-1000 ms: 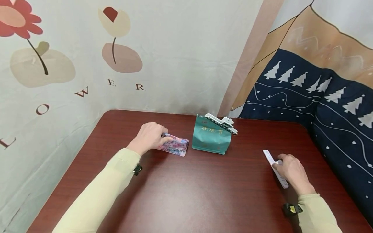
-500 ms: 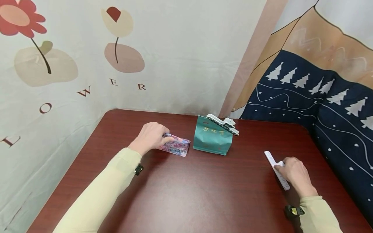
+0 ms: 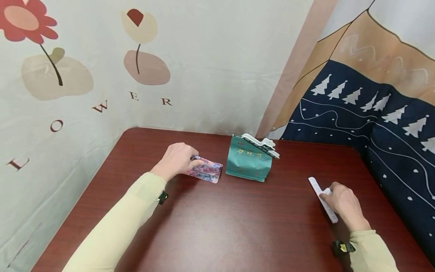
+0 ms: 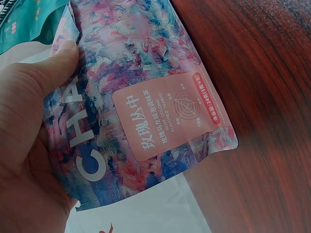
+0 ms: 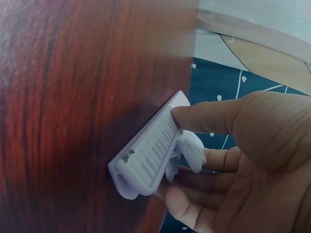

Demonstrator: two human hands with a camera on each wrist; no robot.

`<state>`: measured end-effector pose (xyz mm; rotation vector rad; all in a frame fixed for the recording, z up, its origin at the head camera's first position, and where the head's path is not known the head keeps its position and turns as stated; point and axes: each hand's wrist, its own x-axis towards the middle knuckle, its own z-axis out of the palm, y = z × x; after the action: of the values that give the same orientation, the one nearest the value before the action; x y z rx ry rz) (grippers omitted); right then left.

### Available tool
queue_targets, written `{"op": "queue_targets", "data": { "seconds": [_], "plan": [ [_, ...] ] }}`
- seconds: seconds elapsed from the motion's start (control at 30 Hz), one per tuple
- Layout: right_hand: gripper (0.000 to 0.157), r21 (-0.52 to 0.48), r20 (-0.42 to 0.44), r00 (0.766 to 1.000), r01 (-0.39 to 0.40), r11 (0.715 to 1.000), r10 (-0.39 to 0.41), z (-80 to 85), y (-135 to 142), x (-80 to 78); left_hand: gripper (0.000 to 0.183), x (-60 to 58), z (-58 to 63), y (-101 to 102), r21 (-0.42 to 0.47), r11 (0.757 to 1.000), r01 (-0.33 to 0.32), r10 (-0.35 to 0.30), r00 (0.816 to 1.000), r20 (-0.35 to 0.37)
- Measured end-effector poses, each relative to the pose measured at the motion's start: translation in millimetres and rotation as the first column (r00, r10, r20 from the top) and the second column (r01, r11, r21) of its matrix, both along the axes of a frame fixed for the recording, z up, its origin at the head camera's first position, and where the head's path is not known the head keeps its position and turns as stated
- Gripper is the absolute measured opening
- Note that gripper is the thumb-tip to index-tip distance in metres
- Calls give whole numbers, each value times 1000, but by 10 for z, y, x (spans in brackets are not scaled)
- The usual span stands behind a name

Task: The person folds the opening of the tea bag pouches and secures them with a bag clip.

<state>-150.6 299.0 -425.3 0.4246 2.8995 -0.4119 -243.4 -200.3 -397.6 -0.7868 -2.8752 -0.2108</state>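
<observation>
On the left side of the reddish-brown table [image 3: 238, 226], the person's left hand [image 3: 177, 160] pinches a pink-and-blue patterned packet [image 3: 206, 172] by its left end, thumb on the printed face. Just right of it stands a green pouch [image 3: 246, 162], a white clip [image 3: 261, 145] with a striped edge slanting across its top. Well apart, farther right, a pale bar clip [image 3: 315, 184] is gripped by the right hand [image 3: 344, 202], thumb pressed on the flat bar; past it hangs dark blue cloth [image 3: 401, 162] printed with white trees
</observation>
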Motion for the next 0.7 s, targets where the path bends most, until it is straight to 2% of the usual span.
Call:
{"op": "queue_targets", "data": {
  "seconds": [0.13,0.4,0.7],
  "plan": [
    [46,-16,-3,1000,4,1000,-4,0,-18,2,44,-1,-2,3,-6,1000,-4,4,1000,5],
    [38,-29,-30,999,-44,999,44,19,-40,14,45,-9,-6,5,-4,1000,-3,3,1000,1],
    [31,-21,-131,988,-87,996,84,44,-105,46,45,-8,-6,4,-3,1000,-4,4,1000,17]
  ]
}}
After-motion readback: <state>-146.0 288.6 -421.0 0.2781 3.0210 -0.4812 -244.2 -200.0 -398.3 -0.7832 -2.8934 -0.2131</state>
